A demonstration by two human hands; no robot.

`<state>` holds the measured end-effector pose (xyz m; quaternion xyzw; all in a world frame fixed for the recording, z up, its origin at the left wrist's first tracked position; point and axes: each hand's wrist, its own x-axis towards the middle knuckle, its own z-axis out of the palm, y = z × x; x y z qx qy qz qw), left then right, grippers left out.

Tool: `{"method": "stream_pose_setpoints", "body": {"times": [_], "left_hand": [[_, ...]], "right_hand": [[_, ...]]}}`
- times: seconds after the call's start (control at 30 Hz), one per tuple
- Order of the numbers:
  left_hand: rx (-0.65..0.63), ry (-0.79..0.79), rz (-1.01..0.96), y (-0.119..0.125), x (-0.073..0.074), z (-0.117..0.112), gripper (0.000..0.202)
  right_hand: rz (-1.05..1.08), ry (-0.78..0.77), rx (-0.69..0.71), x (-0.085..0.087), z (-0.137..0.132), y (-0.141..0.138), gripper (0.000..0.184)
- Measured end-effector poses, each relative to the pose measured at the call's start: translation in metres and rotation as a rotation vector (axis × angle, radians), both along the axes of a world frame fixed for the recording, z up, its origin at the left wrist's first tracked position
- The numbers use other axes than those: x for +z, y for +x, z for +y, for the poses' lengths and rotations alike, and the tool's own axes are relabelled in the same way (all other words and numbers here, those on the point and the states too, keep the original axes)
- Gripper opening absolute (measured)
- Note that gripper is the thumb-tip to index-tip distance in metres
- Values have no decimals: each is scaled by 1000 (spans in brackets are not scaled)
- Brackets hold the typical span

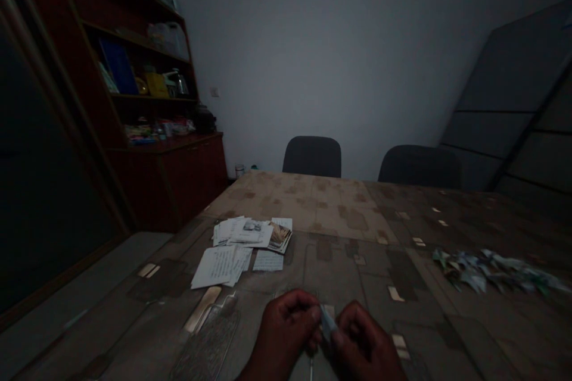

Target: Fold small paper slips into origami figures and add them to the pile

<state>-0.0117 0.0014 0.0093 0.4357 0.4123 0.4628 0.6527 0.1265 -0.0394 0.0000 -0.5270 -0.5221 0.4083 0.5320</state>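
Observation:
Both hands are low in the frame over the near edge of the table [339, 214]. My left hand [286, 333] and my right hand [361, 345] are curled, and their fingertips pinch a small pale piece of paper [327, 322] between them. To the left lie several loose sheets and cut printed papers [243, 247]. At the right lies a heap of small folded paper pieces [487, 271].
The room is dim. Two dark chairs [313, 156] [420, 166] stand at the table's far side. A wooden shelf unit and cabinet [147, 101] fill the left wall. Grey panels [522, 107] lean against the wall at the right.

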Motion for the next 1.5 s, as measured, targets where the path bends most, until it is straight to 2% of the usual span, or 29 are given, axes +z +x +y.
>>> {"method": "stream_pose_setpoints", "body": {"times": [0.13, 0.27, 0.37, 0.47, 0.6, 0.83, 1.0, 1.17, 1.33, 1.5], "left_hand": [[-23, -1, 21, 0, 2, -2, 41], [-37, 16, 52, 1, 4, -3, 38], [-37, 7, 52, 2, 3, -2, 37], [-48, -18, 32, 3, 3, -2, 39], [-67, -55, 18, 4, 8, -3, 40], [-64, -76, -15, 5, 11, -6, 47], [-57, -74, -2, 7, 8, -7, 50], [-89, -54, -20, 4, -1, -4, 52], [-142, -49, -80, 0, -11, -1, 45], [-170, -62, -40, 2, -9, -1, 50]], "right_hand": [[51, -73, 69, 0, 0, 1, 49], [-14, -59, 74, -7, 2, 4, 47], [-160, 38, 64, -9, 3, 10, 36], [-400, 225, 100, -6, 3, 15, 24], [-659, 452, 78, -2, 3, 21, 20], [-792, 557, 9, -1, 2, 19, 21], [-817, 619, 31, -2, 3, 19, 21], [-822, 596, 23, -3, 5, 20, 21], [-769, 427, 21, -3, 5, 17, 21], [-602, 325, -60, -12, 5, 12, 21]]}}
